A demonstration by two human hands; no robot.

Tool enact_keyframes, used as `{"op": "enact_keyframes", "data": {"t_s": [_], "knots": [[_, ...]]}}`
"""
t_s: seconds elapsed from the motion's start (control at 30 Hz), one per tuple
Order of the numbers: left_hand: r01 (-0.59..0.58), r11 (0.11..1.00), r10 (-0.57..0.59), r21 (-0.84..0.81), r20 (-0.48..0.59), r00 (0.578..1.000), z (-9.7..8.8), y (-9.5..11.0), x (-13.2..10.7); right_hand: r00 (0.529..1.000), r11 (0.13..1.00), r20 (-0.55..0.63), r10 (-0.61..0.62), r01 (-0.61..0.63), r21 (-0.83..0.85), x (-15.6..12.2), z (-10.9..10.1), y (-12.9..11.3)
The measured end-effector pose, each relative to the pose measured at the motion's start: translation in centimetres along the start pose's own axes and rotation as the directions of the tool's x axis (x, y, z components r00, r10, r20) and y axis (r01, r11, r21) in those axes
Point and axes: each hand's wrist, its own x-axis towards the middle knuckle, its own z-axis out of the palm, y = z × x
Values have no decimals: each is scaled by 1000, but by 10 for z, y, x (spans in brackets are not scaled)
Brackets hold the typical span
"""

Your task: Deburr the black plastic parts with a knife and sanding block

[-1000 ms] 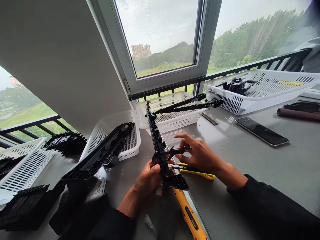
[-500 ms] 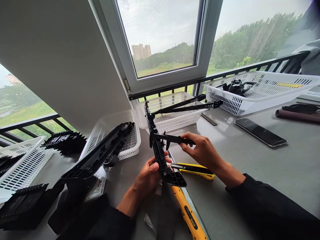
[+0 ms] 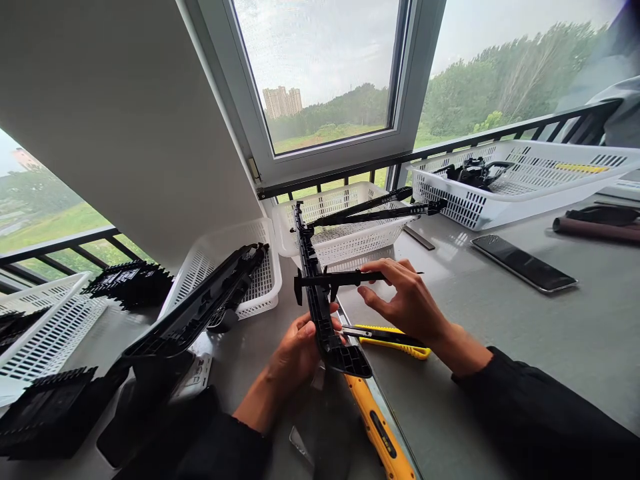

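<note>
My left hand (image 3: pixel 295 353) is closed round the near end of a long black plastic rail (image 3: pixel 313 280) that points away toward the window. My right hand (image 3: pixel 407 300) pinches a black caliper (image 3: pixel 333 280) by its beam. The caliper lies across the rail, its jaws straddling it at mid-length. Just under my right hand, on the grey table (image 3: pixel 525 333), rests a yellow utility knife (image 3: pixel 390 337). A larger yellow-handled tool (image 3: pixel 377 427) lies near the table's front edge below the rail.
White slotted baskets stand around: one behind the rail (image 3: pixel 345 223) with long black strips across it, one at the right (image 3: pixel 520 180), one at the left (image 3: pixel 240 273) with a black part (image 3: pixel 200 307). A phone (image 3: pixel 525 262) lies at right. Black parts (image 3: pixel 50 413) pile at left.
My right hand brought the caliper up from near the rail's lower end and set its jaws across the rail farther along. My left hand kept its grip on the rail.
</note>
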Motion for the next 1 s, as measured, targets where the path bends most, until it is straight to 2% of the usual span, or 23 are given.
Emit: {"op": "enact_keyframes", "data": {"t_s": [0.23,0.67,1.0], "knots": [[0,1000,0,12,10,1000,1,1,1,997,997,-41,-62,60,-48,3,-7,7],[14,1000,-13,-16,13,1000,0,1,1,995,997,-89,-53,47,-69,1,-10,11],[-8,1000,8,-12,-13,1000,0,-1,1,982,993,-152,-114,108,-49,1,-9,13]]}}
